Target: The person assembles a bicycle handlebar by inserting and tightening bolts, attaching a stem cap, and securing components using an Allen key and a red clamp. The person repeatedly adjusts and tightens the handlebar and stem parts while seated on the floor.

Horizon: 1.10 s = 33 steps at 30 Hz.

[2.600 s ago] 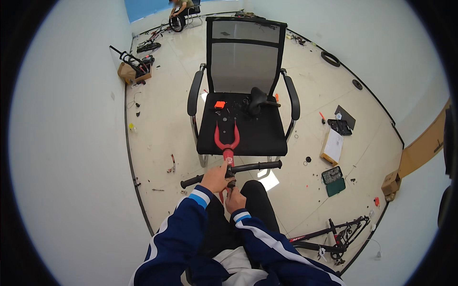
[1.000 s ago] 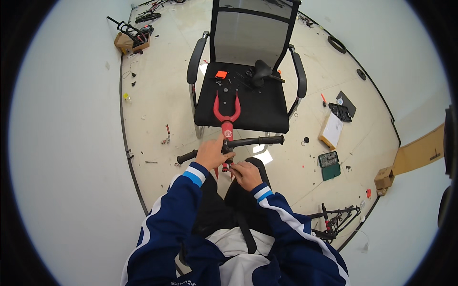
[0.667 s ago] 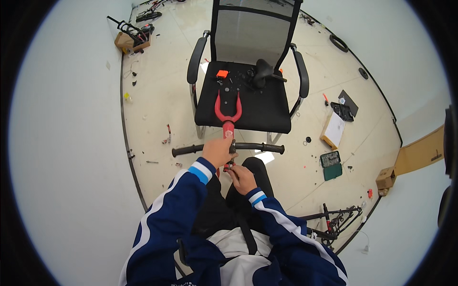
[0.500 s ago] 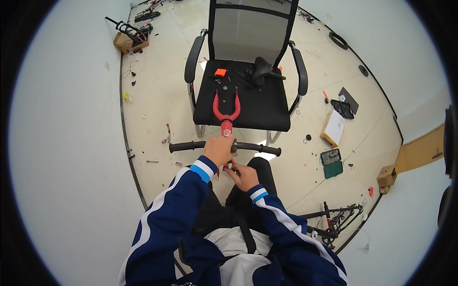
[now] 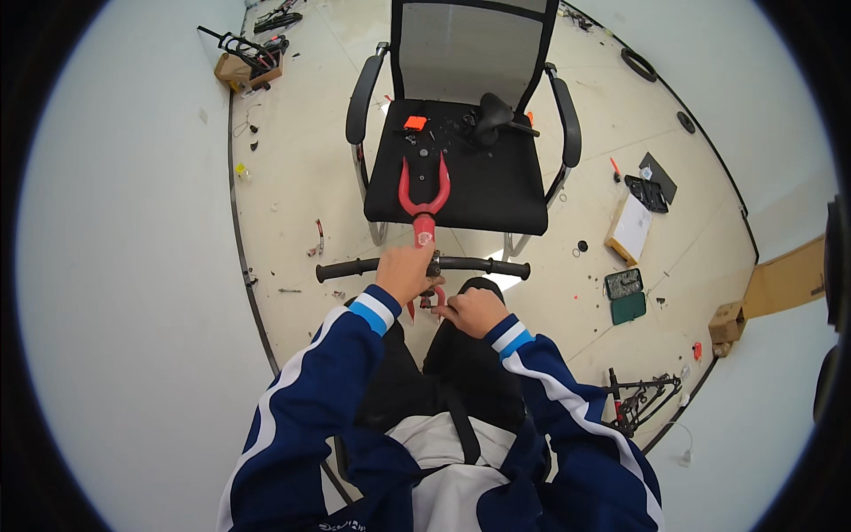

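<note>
Red metal fork [image 5: 423, 188] with its black handlebar [image 5: 424, 265] already fitted lies against the black office chair [image 5: 461, 182] seat's front edge; your left hand [image 5: 406, 272] clasps the bar, your right hand [image 5: 476, 310] pinches something unclear below, so fastening looks unfinished.

A: What's on the black office chair [image 5: 496, 191]?

B: A red fork [image 5: 423, 191] at the seat's 9 o'clock, a black saddle [image 5: 493, 113] at 1, an orange part [image 5: 413, 123] at 11.

A: And the pale floor [image 5: 292, 177]?

B: A white box [image 5: 631, 228] at the chair's 3 o'clock, a green case [image 5: 625, 296] at 4, a cardboard box [image 5: 245, 66] at 10.
</note>
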Motion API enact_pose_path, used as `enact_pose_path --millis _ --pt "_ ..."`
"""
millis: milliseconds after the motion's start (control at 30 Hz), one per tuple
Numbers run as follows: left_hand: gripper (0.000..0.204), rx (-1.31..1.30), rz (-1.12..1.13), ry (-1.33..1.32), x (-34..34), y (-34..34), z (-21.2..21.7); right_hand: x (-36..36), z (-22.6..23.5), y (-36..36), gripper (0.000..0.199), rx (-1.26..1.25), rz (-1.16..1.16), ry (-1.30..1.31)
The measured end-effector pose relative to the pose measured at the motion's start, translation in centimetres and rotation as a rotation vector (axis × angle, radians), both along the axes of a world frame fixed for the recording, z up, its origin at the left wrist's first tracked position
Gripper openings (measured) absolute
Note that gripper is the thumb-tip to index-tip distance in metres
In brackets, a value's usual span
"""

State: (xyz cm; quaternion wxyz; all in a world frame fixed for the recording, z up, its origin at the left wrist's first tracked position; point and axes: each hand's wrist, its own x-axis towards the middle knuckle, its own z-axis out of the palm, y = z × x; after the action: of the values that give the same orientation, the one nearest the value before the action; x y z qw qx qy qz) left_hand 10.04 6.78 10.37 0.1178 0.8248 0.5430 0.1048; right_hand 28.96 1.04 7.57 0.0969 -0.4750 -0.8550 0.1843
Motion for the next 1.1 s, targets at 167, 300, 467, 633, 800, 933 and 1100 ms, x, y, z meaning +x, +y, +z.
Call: enact_pose_path --millis 167,300,467,633,800,933,1100 --pt "0.049 0.026 -0.03 -0.014 0.7 -0.1 0.4 0.0 -2.0 -1.4 0.052 -0.009 -0.128 0.193" --pt "0.051 0.015 -0.023 -0.027 0.1 -0.1 -0.2 -0.6 -3.7 -2.2 0.05 0.017 -0.16 0.267" --pt "0.061 -0.028 0.001 -0.117 -0.3 -0.1 -0.7 0.7 -5.7 -1.6 0.053 0.204 -0.088 0.239" --pt "0.054 -0.048 0.043 -0.105 -0.4 0.0 0.1 1.0 -4.3 -4.3 0.051 0.233 0.008 0.375" --pt "0.056 -0.037 0.026 -0.126 -0.7 -0.2 -0.2 6.6 1.5 -0.1 0.035 0.217 -0.535 0.603" --pt "0.054 -0.067 0.019 -0.122 -0.2 -0.1 -0.1 12.1 1.8 11.4 0.038 0.137 -0.508 0.269" --pt "0.049 -0.189 0.113 -0.324 2.5 -1.0 -0.5 14.3 -2.4 23.6 0.041 -0.018 -0.402 -0.007"
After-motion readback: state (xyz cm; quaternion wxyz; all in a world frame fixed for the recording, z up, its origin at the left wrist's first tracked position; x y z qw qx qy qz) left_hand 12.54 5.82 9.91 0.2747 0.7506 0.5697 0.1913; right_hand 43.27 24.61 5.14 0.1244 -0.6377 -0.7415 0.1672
